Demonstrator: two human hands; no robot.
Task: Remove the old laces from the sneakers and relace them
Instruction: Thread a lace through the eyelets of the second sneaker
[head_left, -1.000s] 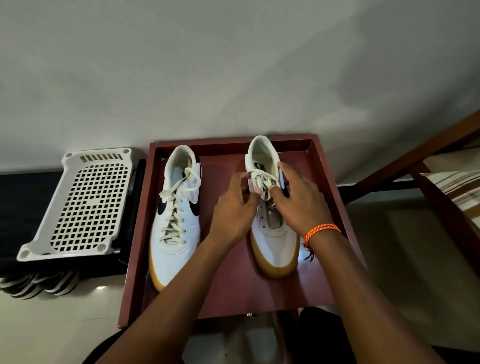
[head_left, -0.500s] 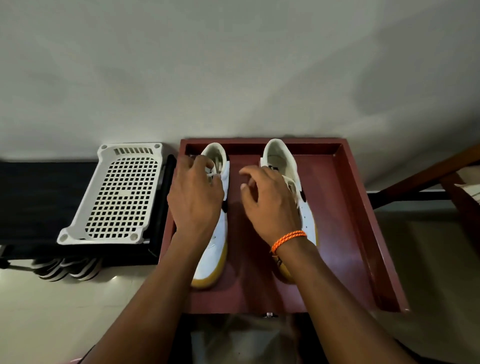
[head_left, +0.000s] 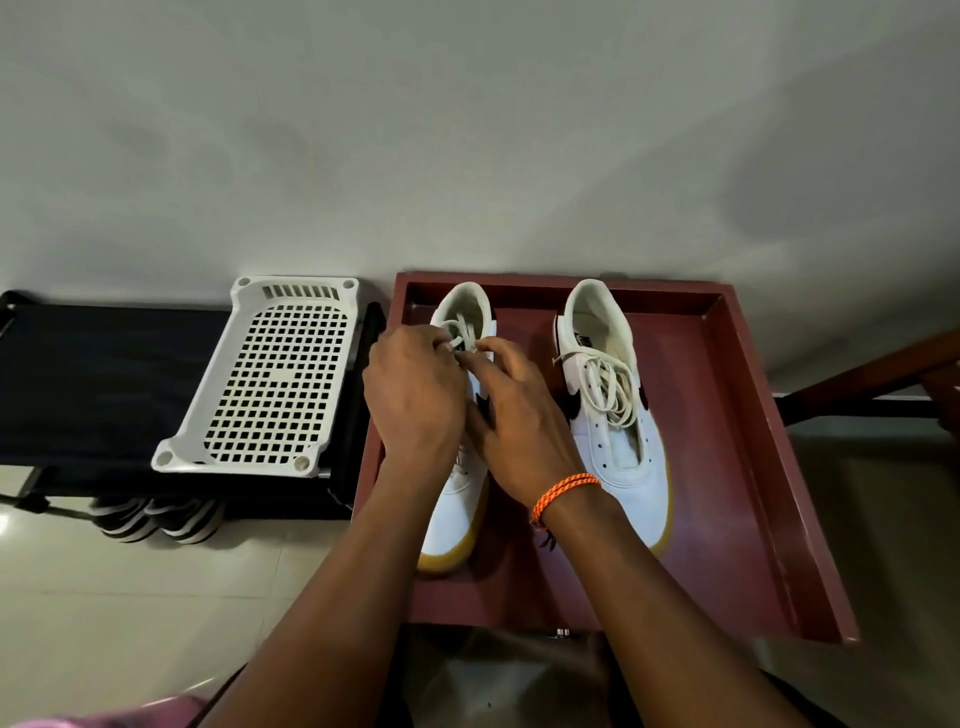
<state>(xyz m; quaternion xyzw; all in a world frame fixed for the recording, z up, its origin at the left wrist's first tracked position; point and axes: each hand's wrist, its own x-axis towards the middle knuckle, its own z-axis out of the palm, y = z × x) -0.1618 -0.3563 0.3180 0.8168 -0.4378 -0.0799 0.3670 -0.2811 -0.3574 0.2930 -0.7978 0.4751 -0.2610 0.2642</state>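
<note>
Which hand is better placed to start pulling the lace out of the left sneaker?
Probably the left hand: its fingers already pinch the lace at the left sneaker's collar. The right hand lies across the tongue, better suited to steadying the shoe.

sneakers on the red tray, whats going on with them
A person is working on a pair of white sneakers in a red tray. Both hands are at the top of the left sneaker: the left hand and right hand pinch its cream lace near the collar. The right sneaker lies untouched, its lace pulled out of the lower eyelets and piled loosely on the tongue. A white plastic basket sits left of the tray.
</note>
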